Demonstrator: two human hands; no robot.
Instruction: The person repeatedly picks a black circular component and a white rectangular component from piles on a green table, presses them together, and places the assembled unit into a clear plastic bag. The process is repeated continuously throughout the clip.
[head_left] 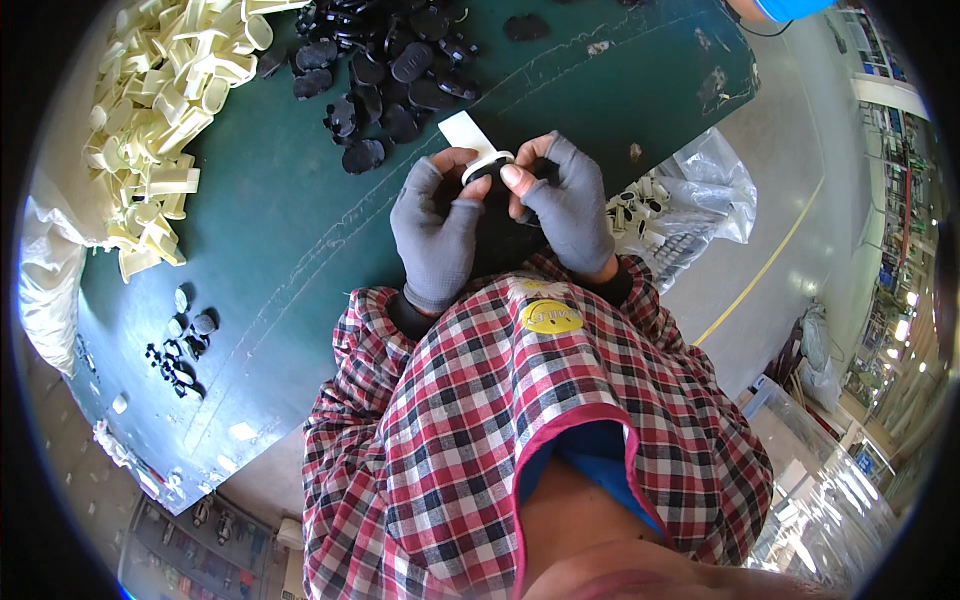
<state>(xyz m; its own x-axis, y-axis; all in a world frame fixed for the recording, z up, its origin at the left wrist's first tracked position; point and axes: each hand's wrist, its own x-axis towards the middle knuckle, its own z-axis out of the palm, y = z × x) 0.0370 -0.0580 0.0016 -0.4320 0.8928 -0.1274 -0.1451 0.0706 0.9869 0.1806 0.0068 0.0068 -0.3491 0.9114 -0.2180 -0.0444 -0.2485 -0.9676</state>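
Plaid sleeves (420,420) frame both hands: left hand (437,232) and right hand (565,205) pinch a white part (478,150), seemingly pressing a black cap (490,178) on; next needs firm, aligned pressure.

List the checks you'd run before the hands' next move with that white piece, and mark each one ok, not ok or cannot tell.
1. White plastic piece gripped by both hands: ok, left hand and right hand pinch its ring end.
2. Black part seated in the ring: cannot tell, fingers cover it.
3. Pile of black parts available: ok, on the green table ahead of the hands.
4. Pile of cream plastic pieces available: ok, to the left.
5. Fingertips free of the fingerless gloves: ok.
6. Clear bag holding pieces: ok, beside the right hand.
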